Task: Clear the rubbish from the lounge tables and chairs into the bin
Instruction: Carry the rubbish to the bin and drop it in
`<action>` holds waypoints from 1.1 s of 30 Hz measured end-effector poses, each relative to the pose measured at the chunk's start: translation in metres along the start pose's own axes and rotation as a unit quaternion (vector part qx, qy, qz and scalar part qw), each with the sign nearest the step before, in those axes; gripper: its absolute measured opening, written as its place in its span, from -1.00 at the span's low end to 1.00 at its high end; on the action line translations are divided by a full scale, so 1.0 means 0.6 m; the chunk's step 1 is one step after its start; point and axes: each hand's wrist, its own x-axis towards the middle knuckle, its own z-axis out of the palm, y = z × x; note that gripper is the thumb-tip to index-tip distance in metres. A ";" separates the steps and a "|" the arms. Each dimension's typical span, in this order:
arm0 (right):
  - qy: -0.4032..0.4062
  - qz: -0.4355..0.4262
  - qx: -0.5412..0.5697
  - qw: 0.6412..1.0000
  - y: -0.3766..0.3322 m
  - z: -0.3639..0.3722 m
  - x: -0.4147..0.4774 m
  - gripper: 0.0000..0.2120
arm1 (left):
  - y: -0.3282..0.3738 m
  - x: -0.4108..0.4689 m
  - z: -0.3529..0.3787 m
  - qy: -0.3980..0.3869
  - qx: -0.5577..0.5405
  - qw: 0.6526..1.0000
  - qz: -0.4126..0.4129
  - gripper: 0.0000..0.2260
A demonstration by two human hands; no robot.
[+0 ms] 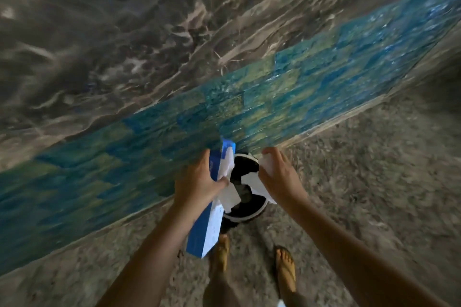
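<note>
I am standing over the bin (pixel 249 217), which sits just below the middle of the frame, right against the wall with the blue and green tiles (pixel 249 107). It has a white rim and is dark inside. My left hand (pixel 197 182) is wrapped tight around a long blue and white box (pixel 207 232). The box tilts, with its top end over the left edge of the bin and its bottom end pointing down toward my feet (pixel 285 266) at the bottom of the frame. A white scrap (pixel 230 198) pokes out by my left fingers and hangs over the hole. I cannot tell if it is loose or part of the box. My right hand (pixel 279 177) is curled around some white paper (pixel 250 180), and that paper hangs over the right side of the bin. So all the rubbish is in my hands and right above the bin, but none of it has dropped in yet. I think this is the throwing-away step. Next I think I need to let go with both hands so the paper falls into the dark hole. The box is long, so I should tip it end first, or it might catch on the rim and fall onto the speckled floor (pixel 374 182).
</note>
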 end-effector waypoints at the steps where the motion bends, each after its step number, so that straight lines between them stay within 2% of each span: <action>1: 0.001 0.009 -0.003 1.000 0.015 0.025 0.020 -0.67 | -0.016 0.036 0.025 -0.020 -0.005 1.000 0.003 -0.33; 4: 0.009 0.045 -0.007 0.999 0.063 0.107 0.075 -0.71 | -0.056 0.144 0.100 -0.063 -0.021 0.998 0.014 -0.26; 7: 0.032 0.134 0.016 0.990 0.118 0.194 0.113 -0.66 | -0.095 0.230 0.181 -0.101 -0.054 0.993 -0.010 -0.22; 10: 0.065 0.226 0.049 0.971 0.164 0.276 0.121 -0.66 | -0.136 0.269 0.249 -0.104 -0.043 0.994 0.002 -0.29; 14: 0.056 0.306 0.060 0.949 0.209 0.360 0.114 -0.66 | -0.169 0.292 0.311 -0.119 -0.019 0.992 0.028 -0.37; 17: 0.047 0.316 0.066 0.945 0.232 0.394 0.118 -0.60 | -0.173 0.307 0.340 -0.136 -0.005 0.989 0.057 -0.37; 21: 0.017 0.330 0.067 0.942 0.240 0.402 0.127 -0.44 | -0.171 0.323 0.354 -0.162 -0.028 0.982 0.093 -0.26; 24: 0.003 0.324 0.047 0.945 0.230 0.390 0.129 -0.42 | -0.161 0.326 0.345 -0.182 -0.013 0.979 0.089 -0.19; 27: 0.030 0.313 0.019 0.949 0.207 0.364 0.131 -0.45 | -0.142 0.322 0.324 -0.186 -0.002 0.978 0.097 -0.18; 33: 0.118 0.272 0.010 0.955 0.147 0.240 0.128 -0.51 | -0.043 0.314 0.244 -0.183 0.044 0.965 0.180 -0.22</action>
